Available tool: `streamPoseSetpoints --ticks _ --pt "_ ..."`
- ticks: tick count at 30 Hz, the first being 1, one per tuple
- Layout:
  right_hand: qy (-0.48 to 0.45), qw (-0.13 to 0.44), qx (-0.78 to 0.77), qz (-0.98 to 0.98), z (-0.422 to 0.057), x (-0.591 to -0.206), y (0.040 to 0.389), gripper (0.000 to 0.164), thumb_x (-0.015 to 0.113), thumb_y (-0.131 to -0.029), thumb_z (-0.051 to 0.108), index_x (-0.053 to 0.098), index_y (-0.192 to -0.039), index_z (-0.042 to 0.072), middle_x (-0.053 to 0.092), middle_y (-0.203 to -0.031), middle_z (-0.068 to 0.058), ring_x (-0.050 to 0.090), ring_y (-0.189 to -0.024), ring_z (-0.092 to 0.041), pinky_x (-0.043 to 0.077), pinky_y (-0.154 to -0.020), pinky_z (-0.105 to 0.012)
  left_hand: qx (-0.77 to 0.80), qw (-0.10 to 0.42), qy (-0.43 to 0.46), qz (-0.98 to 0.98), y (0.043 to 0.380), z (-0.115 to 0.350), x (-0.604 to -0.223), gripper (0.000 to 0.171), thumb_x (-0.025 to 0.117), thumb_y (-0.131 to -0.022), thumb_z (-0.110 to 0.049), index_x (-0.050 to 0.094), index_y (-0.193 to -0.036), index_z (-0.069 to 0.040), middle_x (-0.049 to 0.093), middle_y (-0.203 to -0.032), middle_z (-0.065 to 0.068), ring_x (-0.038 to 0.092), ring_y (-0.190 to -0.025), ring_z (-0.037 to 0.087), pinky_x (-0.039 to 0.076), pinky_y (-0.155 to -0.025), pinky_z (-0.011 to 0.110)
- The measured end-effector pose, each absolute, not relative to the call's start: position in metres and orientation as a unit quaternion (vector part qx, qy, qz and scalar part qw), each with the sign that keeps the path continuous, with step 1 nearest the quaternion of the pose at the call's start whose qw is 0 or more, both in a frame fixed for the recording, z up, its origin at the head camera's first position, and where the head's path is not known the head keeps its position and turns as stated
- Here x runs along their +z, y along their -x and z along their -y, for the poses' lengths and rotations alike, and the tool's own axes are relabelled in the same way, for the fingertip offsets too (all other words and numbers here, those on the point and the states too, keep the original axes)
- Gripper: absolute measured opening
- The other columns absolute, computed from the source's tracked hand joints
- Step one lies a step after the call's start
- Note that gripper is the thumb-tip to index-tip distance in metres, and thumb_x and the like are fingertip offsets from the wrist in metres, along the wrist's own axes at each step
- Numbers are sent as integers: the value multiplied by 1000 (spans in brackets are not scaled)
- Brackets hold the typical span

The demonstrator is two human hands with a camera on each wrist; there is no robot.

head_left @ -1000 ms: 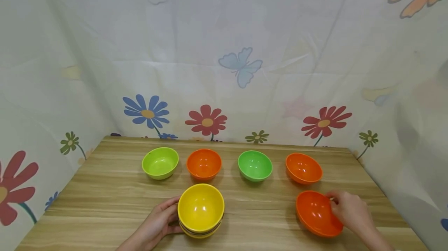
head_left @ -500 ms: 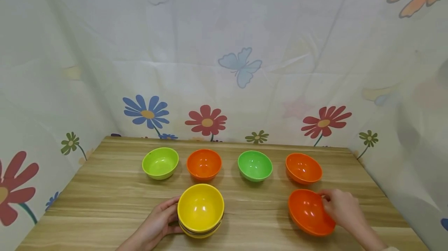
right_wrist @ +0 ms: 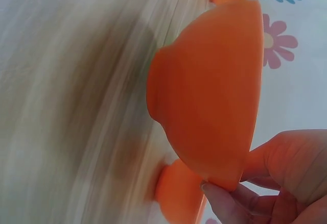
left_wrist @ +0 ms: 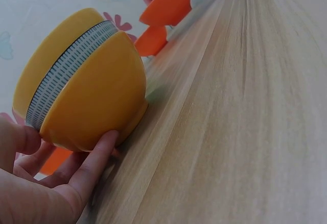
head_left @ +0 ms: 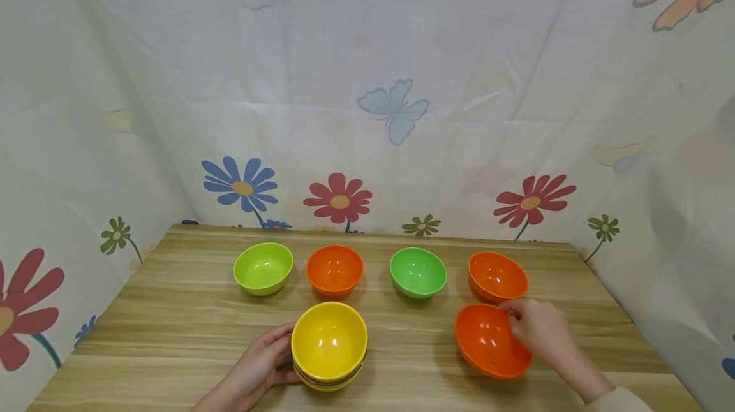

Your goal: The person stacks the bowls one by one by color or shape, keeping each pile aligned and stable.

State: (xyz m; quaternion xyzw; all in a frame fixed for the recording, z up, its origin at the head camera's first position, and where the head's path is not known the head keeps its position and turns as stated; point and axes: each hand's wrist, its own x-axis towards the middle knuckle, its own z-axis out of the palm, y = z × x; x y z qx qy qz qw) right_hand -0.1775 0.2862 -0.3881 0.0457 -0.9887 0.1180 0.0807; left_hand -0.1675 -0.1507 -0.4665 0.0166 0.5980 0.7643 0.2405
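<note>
A stack of bowls stands on the table, with a yellow bowl (head_left: 330,342) on top. The left wrist view shows a white bowl with a dash pattern (left_wrist: 66,78) between this one and a lower yellow bowl (left_wrist: 107,86). My left hand (head_left: 255,364) curves round the stack's left side, fingers and thumb against it. My right hand (head_left: 542,330) pinches the rim of an orange bowl (head_left: 489,343) between thumb and fingers. That bowl is tilted and held above the table, as the right wrist view shows, with its foot (right_wrist: 156,86) off the wood.
Along the back of the wooden table (head_left: 172,310) stand a lime green bowl (head_left: 263,268), an orange bowl (head_left: 335,270), a green bowl (head_left: 418,272) and another orange bowl (head_left: 497,275). Behind hangs a cloth (head_left: 321,99) printed with flowers and butterflies.
My right hand has carried the orange bowl leftward and slightly up in the head view, toward the stack. My left hand and the yellow-topped stack have stayed put.
</note>
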Motion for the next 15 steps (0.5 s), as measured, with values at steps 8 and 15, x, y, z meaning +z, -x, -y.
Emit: streamPoseSetpoints --ticks 8,15 --pt "-49 58 129 989 -268 -383 183 21 59 -77 -1 72 -93 4 60 -68 -1 39 -48 -13 30 -42 -23 768 239 -20 -594 168 151 -468 60 48 -95 -30 28 -141 3 46 -135 19 57 -107 20 51 -83 47" --pt "-79 82 133 985 -251 -378 188 19 62 -76 -1 73 -89 5 68 -77 -4 42 -50 -12 34 -44 -23 767 240 -20 -595 167 151 -468 60 47 -95 -29 28 -141 3 47 -135 19 57 -107 20 51 -83 47"
